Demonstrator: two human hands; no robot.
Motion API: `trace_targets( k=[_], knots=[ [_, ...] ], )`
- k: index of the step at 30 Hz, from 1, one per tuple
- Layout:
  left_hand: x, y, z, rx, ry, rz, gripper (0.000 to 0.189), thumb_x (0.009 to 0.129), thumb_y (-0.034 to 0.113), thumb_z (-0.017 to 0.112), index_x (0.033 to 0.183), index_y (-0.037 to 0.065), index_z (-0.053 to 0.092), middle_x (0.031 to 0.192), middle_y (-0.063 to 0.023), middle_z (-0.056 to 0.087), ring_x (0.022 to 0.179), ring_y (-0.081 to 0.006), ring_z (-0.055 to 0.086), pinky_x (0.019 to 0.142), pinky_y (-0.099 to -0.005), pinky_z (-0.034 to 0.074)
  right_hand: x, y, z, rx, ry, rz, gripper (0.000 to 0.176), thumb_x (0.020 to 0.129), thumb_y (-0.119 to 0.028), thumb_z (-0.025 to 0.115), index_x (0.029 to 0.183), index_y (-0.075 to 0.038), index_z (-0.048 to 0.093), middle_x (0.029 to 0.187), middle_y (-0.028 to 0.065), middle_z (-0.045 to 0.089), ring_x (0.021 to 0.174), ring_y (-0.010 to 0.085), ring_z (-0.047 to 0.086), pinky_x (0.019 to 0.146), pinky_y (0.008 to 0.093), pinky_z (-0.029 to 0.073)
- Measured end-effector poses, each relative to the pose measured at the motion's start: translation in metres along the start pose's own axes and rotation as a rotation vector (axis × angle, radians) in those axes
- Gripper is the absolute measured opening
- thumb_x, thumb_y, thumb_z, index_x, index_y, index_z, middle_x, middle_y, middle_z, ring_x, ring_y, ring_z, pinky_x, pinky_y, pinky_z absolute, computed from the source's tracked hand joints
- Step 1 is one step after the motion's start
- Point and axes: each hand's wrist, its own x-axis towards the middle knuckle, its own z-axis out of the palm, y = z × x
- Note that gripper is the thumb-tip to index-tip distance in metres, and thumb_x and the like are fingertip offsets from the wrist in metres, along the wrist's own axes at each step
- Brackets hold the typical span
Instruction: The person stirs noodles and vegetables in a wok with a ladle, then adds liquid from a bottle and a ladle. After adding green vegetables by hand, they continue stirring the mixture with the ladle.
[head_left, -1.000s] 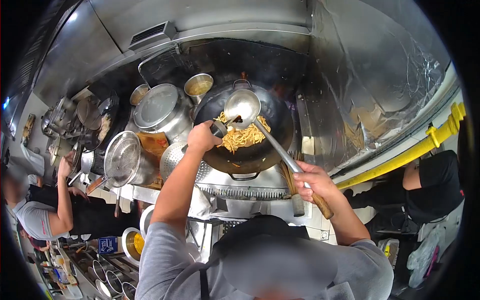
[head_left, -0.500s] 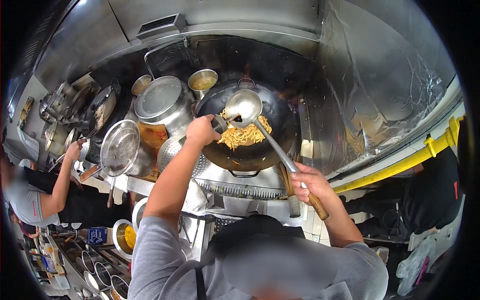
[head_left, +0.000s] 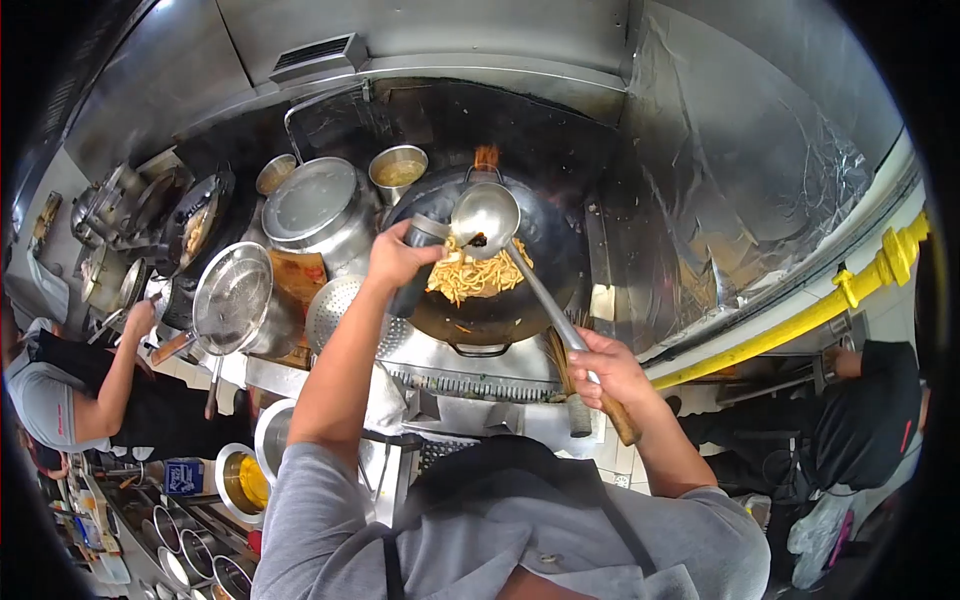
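My left hand (head_left: 398,262) is closed around a dark bottle (head_left: 429,231), tilted toward the ladle's bowl at the wok's left side. My fingers cover part of the bottle. With my right hand (head_left: 612,372) I grip the wooden-ended handle of a long metal ladle (head_left: 486,212). Its bowl hangs over the wok, with a small dark patch of liquid at its lower edge. Below the bowl, thick noodles (head_left: 480,276) lie in the black wok (head_left: 540,305), partly hidden by the ladle.
Left of the wok stand a lidded pot (head_left: 312,200), a perforated skimmer (head_left: 345,312) and a mesh strainer (head_left: 232,298). A bamboo brush (head_left: 579,412) rests at the stove's front edge. A co-worker (head_left: 75,400) is at the left; another person (head_left: 850,420) stands right, near a yellow pipe (head_left: 790,347).
The bottle in my left hand has tipped differently and shows more of its side. The ladle stays over the noodles. Flames now show behind the wok. The person at right has extended a hand.
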Motion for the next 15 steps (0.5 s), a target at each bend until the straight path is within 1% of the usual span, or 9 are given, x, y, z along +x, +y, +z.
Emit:
trace_targets(
  k=[2,4,7,8,10,11,12,14,15],
  knots=[
    [-0.007,0.003,-0.006,-0.226,0.002,0.014,0.054,0.061,0.011,0.081,0.110,-0.003,0.061,0.094,-0.0077,0.067,0.080,-0.0134,0.062,0.076,-0.0272,0.049,0.020,0.007,-0.013,0.067,-0.053,0.016,0.037,0.089,-0.009,0.054,0.124,-0.012,0.044,0.065,-0.0001,0.047,0.040,0.0086,0.038,0.033,0.0262,0.031],
    [-0.025,0.016,-0.018,-0.202,0.065,0.016,0.054,0.063,0.010,0.080,0.111,-0.004,0.059,0.096,-0.0079,0.066,0.080,-0.0132,0.062,0.074,-0.0267,0.049,0.062,0.027,-0.044,0.036,0.024,0.031,0.039,0.088,-0.008,0.054,0.126,-0.013,0.045,0.066,0.0015,0.049,0.040,0.0097,0.040,0.033,0.0273,0.033],
    [-0.072,0.024,-0.049,-0.164,0.168,0.092,0.050,0.065,0.009,0.078,0.109,-0.002,0.059,0.097,-0.0070,0.066,0.084,-0.0133,0.061,0.077,-0.0270,0.048,0.132,0.072,-0.076,-1.072,0.380,-1.312,0.047,0.086,-0.005,0.054,0.131,-0.016,0.046,0.070,0.0031,0.052,0.040,0.0107,0.043,0.034,0.0291,0.035],
    [-0.094,0.027,-0.067,-0.141,0.203,0.107,0.049,0.065,0.009,0.078,0.109,-0.001,0.059,0.097,-0.0066,0.065,0.084,-0.0137,0.060,0.079,-0.0273,0.048,0.118,0.056,-0.065,-1.082,0.364,-1.318,0.047,0.086,-0.005,0.054,0.131,-0.016,0.046,0.070,0.0031,0.052,0.040,0.0107,0.043,0.034,0.0291,0.035],
    [-0.146,0.017,-0.111,-0.182,0.305,0.042,0.049,0.067,0.009,0.075,0.112,0.001,0.057,0.098,-0.0059,0.064,0.085,-0.0148,0.059,0.080,-0.0284,0.047,0.050,0.018,-0.021,-0.385,0.329,-0.223,0.058,0.085,-0.003,0.056,0.138,-0.017,0.038,0.066,0.0000,0.050,0.038,0.0079,0.041,0.031,0.0257,0.034],
    [-0.173,0.010,-0.129,-0.271,0.358,0.001,0.051,0.067,0.010,0.074,0.114,0.001,0.056,0.099,-0.0057,0.063,0.086,-0.0153,0.059,0.081,-0.0288,0.047,0.037,0.010,-0.019,-0.274,0.257,-0.183,0.058,0.085,-0.003,0.055,0.139,-0.018,0.037,0.066,-0.0007,0.049,0.037,0.0080,0.040,0.030,0.0255,0.033],
    [-0.198,0.001,-0.145,-0.363,0.413,-0.033,0.053,0.067,0.011,0.073,0.116,0.001,0.054,0.100,-0.0055,0.061,0.086,-0.0157,0.058,0.081,-0.0293,0.046,0.035,0.008,-0.028,-0.288,0.254,-0.178,0.058,0.085,-0.003,0.055,0.139,-0.018,0.037,0.066,-0.0007,0.049,0.037,0.0080,0.040,0.030,0.0255,0.033],
    [-0.249,-0.023,-0.179,-0.349,0.492,-0.024,0.057,0.067,0.016,0.074,0.117,0.001,0.052,0.101,-0.0053,0.061,0.090,-0.0158,0.057,0.083,-0.0299,0.045,0.041,0.016,-0.046,0.265,0.005,-0.027,0.047,0.086,-0.006,0.056,0.131,-0.013,0.045,0.058,-0.0012,0.043,0.037,0.0079,0.038,0.031,0.0249,0.030],
    [-0.270,-0.030,-0.194,-0.367,0.509,-0.028,0.057,0.067,0.018,0.075,0.117,0.001,0.053,0.102,-0.0052,0.060,0.091,-0.0160,0.057,0.084,-0.0299,0.044,0.060,0.031,-0.042,-0.379,0.232,-0.213,0.048,0.085,-0.006,0.056,0.131,-0.013,0.046,0.061,0.0002,0.046,0.038,0.0093,0.041,0.031,0.0266,0.030]
  ],
)
